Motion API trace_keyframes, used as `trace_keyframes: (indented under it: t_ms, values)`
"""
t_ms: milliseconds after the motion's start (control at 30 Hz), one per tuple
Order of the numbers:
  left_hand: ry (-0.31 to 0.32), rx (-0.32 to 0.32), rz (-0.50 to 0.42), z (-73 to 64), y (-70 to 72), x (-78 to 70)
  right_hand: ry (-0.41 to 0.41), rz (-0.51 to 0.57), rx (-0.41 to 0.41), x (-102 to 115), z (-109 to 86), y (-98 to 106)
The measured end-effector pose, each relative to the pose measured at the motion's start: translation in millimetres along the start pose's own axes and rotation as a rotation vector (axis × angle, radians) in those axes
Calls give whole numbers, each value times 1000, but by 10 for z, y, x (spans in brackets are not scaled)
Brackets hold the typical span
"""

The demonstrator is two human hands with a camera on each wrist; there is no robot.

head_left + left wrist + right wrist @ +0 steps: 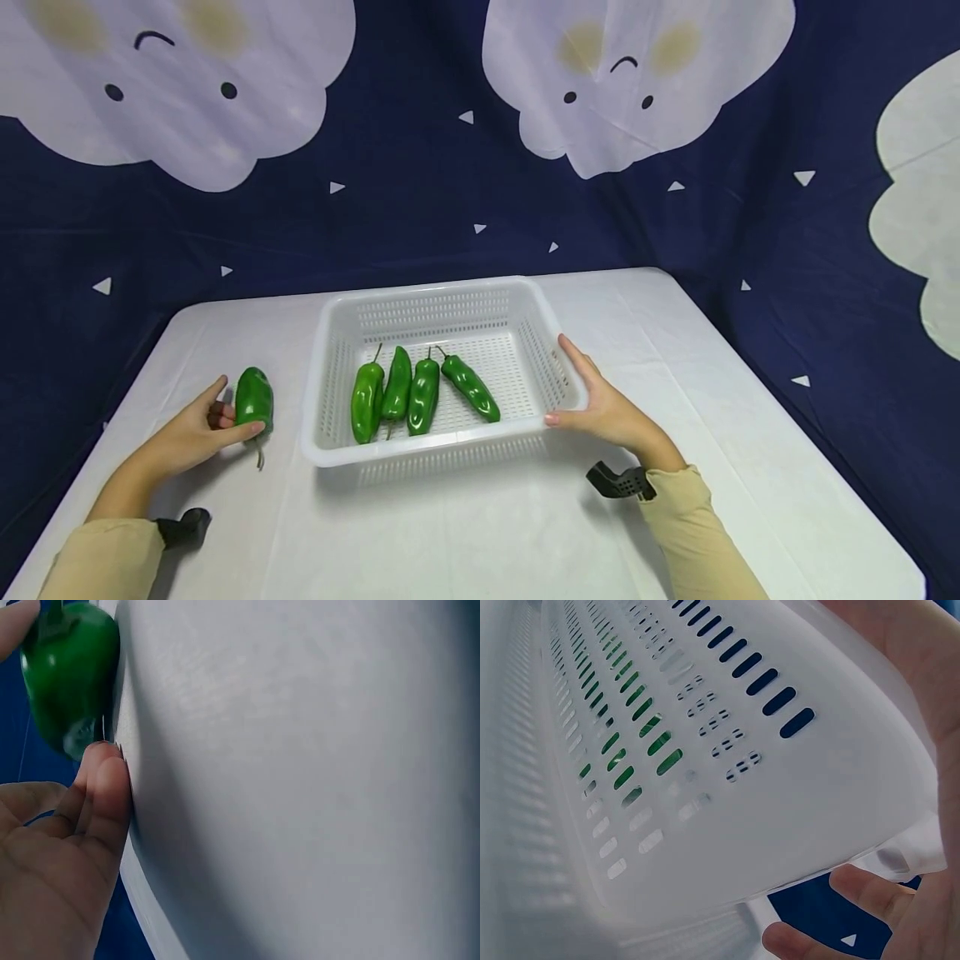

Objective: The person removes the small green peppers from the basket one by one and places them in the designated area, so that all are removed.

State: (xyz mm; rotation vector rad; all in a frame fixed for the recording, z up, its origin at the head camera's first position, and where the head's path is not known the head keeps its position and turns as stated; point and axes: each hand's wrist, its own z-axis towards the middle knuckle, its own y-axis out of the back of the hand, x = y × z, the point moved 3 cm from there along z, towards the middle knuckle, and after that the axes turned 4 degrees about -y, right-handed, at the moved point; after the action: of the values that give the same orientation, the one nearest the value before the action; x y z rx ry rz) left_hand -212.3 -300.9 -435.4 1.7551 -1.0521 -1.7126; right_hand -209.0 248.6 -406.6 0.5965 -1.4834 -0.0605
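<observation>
On the left of the table, a single green pepper (pixel 254 397) lies with its stem towards the near edge. My left hand (pixel 198 433) is spread beside it, the thumb overlapping its stem end and other fingertips close at its left side. The left wrist view shows this green pepper (pixel 71 671) between the thumb and the fingertips (pixel 105 772). My right hand (pixel 603 408) holds the near right corner of a white plastic basket (pixel 442 437), thumb on the front rim, fingers along the right side. Inside the basket lie several green peppers (pixel 424 396), mostly side by side.
A white cloth covers the table (pixel 465 533), whose rounded far corners meet a dark blue curtain (pixel 420 225) printed with clouds. In the right wrist view, the slotted basket wall (pixel 817 802) fills most of the picture, with green showing through its slots.
</observation>
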Motion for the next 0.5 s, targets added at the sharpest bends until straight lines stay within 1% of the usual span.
trace_keyframes:
  t_ms: [267, 400, 500]
  values:
    - [8, 3, -2, -27, 13, -5, 3, 9, 4, 12, -14, -7]
    - [12, -8, -1, -42, 29, -27, 5, 12, 5, 23, -19, -10]
    - [23, -20, -16, -65, 69, -53, 7, 8, 3, 32, -19, -11]
